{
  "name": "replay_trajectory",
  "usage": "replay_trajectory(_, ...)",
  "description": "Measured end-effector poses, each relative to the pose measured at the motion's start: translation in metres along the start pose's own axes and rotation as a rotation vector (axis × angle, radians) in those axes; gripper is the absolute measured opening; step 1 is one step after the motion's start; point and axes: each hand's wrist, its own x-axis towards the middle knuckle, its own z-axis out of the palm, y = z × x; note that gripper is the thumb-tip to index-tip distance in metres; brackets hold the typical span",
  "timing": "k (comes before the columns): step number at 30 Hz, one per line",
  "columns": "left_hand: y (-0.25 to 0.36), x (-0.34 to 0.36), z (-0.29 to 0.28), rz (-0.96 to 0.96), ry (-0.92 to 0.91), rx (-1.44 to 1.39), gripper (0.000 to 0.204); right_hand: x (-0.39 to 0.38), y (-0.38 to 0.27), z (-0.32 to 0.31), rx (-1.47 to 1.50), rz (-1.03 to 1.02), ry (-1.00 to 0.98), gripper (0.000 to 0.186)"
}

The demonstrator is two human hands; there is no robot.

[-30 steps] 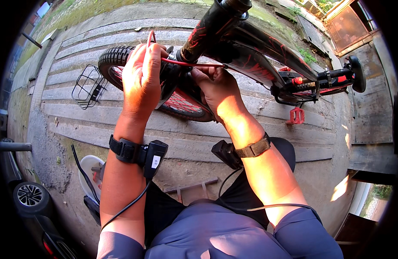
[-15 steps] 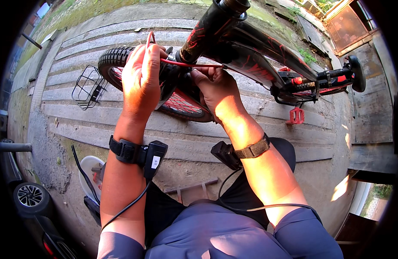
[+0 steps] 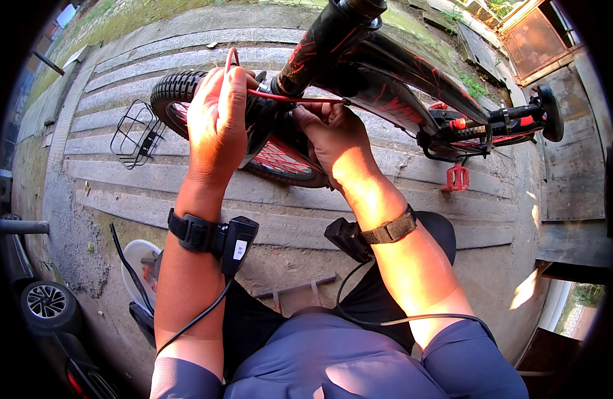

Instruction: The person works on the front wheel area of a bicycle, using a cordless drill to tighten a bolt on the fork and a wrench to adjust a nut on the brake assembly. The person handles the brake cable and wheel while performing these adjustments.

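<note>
A black and red bicycle frame (image 3: pixel 394 73) slopes across the upper middle, its head tube tilted toward the top. My left hand (image 3: pixel 219 123) is closed at the front fork, over the tyre (image 3: pixel 176 90); the fingers curl away and what they grip is hidden. Around it runs a red cable (image 3: pixel 273 98), looping above the fingers and passing below the head tube. My right hand (image 3: pixel 333 133) is closed beside the fork, thumb against bent fingers just under the cable. Whatever it pinches cannot be made out. The red-spoked front wheel (image 3: pixel 283 163) shows between my wrists.
A black wire basket (image 3: pixel 137 136) lies on the grooved concrete at the left. Near my left elbow stands a white bucket (image 3: pixel 139 256) with things inside. The bicycle's red pedal (image 3: pixel 457 177) and saddle (image 3: pixel 552 113) reach right. A car wheel (image 3: pixel 47 300) shows lower left.
</note>
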Motion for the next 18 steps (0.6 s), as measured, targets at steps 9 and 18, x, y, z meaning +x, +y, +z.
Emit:
replay_trajectory(9, -0.001, 0.0, -0.001, 0.004, -0.007, 0.018, 0.037, 0.004, -0.004, -0.005, -0.195, 0.074, 0.013, 0.027)
replay_trajectory(18, -0.002, 0.001, -0.001, 0.041, -0.014, 0.034, 0.036, 0.002, 0.003, 0.004, 0.056, -0.042, 0.02, 0.028)
